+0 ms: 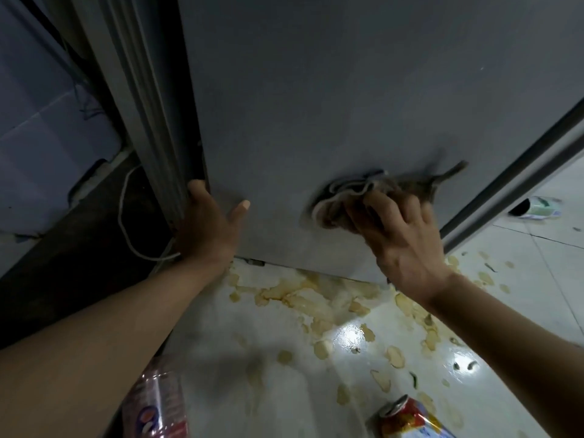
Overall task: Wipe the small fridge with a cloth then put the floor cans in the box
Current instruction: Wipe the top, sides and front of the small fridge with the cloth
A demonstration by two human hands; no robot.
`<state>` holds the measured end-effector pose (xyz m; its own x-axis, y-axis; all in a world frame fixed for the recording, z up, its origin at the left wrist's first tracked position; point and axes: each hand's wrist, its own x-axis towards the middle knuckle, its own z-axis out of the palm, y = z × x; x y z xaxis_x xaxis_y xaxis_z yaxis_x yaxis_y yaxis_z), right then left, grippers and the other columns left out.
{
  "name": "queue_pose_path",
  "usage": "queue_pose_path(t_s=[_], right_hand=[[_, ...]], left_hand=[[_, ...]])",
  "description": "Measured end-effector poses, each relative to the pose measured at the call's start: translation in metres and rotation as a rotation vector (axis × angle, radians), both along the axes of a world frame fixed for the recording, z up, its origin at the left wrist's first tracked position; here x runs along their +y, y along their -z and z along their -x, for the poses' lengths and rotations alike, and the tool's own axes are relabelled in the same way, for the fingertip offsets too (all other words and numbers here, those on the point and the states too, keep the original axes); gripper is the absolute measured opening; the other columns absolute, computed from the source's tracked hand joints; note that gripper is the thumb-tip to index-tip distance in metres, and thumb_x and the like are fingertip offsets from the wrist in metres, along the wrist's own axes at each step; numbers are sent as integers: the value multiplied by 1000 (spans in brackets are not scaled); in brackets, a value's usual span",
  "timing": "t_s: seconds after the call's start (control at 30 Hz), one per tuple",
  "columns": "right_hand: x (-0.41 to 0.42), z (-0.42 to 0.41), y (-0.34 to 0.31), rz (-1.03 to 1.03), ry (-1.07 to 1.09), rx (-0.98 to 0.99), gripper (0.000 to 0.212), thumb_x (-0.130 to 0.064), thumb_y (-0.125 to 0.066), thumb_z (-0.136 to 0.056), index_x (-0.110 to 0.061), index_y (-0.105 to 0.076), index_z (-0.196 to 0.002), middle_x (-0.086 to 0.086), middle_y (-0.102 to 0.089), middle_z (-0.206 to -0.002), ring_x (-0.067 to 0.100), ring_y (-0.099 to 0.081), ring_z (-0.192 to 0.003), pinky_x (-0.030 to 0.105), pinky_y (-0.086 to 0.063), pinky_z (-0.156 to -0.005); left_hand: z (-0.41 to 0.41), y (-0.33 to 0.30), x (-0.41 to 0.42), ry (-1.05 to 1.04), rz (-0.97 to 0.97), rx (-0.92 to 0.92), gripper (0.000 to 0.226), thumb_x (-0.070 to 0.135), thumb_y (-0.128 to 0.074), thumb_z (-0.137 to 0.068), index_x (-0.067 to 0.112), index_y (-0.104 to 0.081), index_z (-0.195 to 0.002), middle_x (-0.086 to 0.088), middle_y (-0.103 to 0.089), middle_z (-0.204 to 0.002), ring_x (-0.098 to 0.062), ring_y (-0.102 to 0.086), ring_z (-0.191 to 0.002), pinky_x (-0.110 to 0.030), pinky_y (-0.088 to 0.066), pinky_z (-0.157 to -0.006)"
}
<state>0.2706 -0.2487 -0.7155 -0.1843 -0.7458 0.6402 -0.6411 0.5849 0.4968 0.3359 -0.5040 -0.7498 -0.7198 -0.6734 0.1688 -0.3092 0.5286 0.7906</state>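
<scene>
The fridge [331, 90] side fills the middle, with the left hand [205, 229] braced on its rear corner and the right hand [398, 241] pressing a cloth [341, 200] low on the panel, so most of the panel above both hands lies bare. Left of the fridge the gap is narrow and dark, crossed by a white cable [126, 222]. On the floor [537, 279] below, a yellowish spill [316, 298] spreads from the fridge's foot, a red can [407, 418] lies near the bottom edge, a plastic bottle [158, 406] lies under the left forearm, and a green can [537, 208] lies well apart to the right, with open tile between them.
</scene>
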Motion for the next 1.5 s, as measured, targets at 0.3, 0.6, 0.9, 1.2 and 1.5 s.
queue_pose_path(t_s=[0.3,0.6,0.9,1.2,1.5], right_hand=[[27,-16,80,-478,89,-301,57,-4,-66,-76,-24,-56,-128,5,-60,-119,26,-60,-95,40,-55,-70],[65,3,1,3,158,-79,28,-16,-48,-94,-15,-51,-121,11,-41,-128,33,-44,-100,45,-38,-76],[75,-10,64,-450,139,-274,37,-10,-71,-77,-18,-65,-112,7,-62,-112,26,-56,-86,38,-51,-70],[86,4,8,63,190,-71,31,-16,-53,-86,-11,-50,-117,14,-38,-120,32,-39,-94,39,-32,-71],[95,1,97,-226,174,-174,33,-10,-38,-86,-17,-47,-117,10,-41,-120,30,-42,-93,39,-41,-75]], left_hand=[[-1,-3,2,23,-18,2,55,33,-62,-85,5,-32,-122,-15,-52,-125,-35,-54,-109,-33,-37,-79],[1,2,0,20,-11,42,56,32,-63,-85,4,-33,-123,-14,-51,-127,-33,-53,-111,-30,-34,-80],[3,11,-3,33,-23,55,57,34,-62,-84,5,-32,-123,-14,-51,-125,-33,-54,-109,-30,-35,-80],[1,27,-10,68,-25,-42,59,29,-67,-82,2,-35,-124,-19,-53,-126,-36,-53,-113,-41,-44,-91],[-1,35,-4,49,11,-9,57,26,-67,-82,3,-34,-123,-19,-54,-126,-37,-54,-112,-43,-45,-92]])
